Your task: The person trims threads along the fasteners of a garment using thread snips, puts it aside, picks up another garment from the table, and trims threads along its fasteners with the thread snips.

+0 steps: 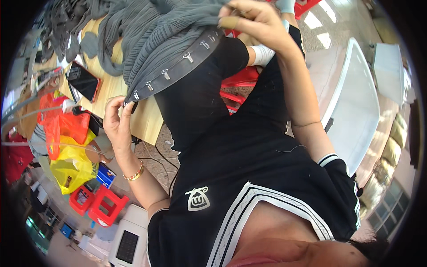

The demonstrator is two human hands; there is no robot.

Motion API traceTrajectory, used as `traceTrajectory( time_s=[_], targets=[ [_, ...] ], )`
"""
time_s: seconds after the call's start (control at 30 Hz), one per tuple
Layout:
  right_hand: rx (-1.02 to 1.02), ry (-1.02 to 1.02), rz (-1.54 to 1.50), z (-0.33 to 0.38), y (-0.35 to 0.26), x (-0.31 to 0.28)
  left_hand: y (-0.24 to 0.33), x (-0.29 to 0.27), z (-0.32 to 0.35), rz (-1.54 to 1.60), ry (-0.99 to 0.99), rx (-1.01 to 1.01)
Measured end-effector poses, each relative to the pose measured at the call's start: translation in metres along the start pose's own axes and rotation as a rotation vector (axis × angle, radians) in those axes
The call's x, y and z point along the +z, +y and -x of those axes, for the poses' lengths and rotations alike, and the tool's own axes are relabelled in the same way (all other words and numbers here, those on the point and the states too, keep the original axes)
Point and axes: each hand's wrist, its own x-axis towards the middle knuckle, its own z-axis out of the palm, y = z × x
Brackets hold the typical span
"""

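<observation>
Two hands are on one garment, and I log the work as mid-course. The piece is a grey pleated garment with a dark waistband carrying a row of small metal hooks. I count about six hooks already seated along the band; I cannot tell from this view whether further positions are due, so I judge the fitting done along the visible stretch and the checking or finishing of the band still open.

The left hand is closed in a pinch on the lower end of the waistband, thumb and fingertips meeting at the band's tip. The right hand is closed on the upper end of the waistband, where the pleated cloth gathers, fingers curled over it. Between them the waistband is stretched taut and slanted, lower at the left hand's end, higher at the right hand's end.

Taking the waistband as landmark: the bulk of the pleated cloth lies above and behind it, heaped on a pale wooden table. A phone in a red case lies on that table, well off the band's lower end. Orange and yellow plastic bags hang below it.
</observation>
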Motion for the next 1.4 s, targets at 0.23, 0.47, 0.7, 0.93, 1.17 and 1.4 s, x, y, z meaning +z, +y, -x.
traceTrajectory(
  time_s=[0.23,0.47,0.7,0.93,1.17,1.4],
  targets=[
    [-0.063,0.185,0.474,-0.019,-0.038,0.03,0.017,0.017,0.003,-0.38,-0.035,0.125],
    [-0.041,0.129,0.225,0.017,-0.009,0.042,0.03,0.051,0.01,0.039,0.218,0.153],
    [0.112,0.189,0.029,0.046,0.035,0.04,-0.002,0.052,0.04,-0.582,0.312,0.103],
    [0.161,0.247,-0.096,0.055,0.063,0.022,-0.021,0.051,0.073,-0.914,0.241,-0.005],
    [0.082,0.192,-0.153,0.047,0.083,0.01,-0.029,0.045,0.067,-0.835,0.277,0.044],
    [0.048,0.135,-0.128,0.031,0.096,0.003,-0.036,0.044,0.066,-0.876,0.265,0.033]
  ],
)
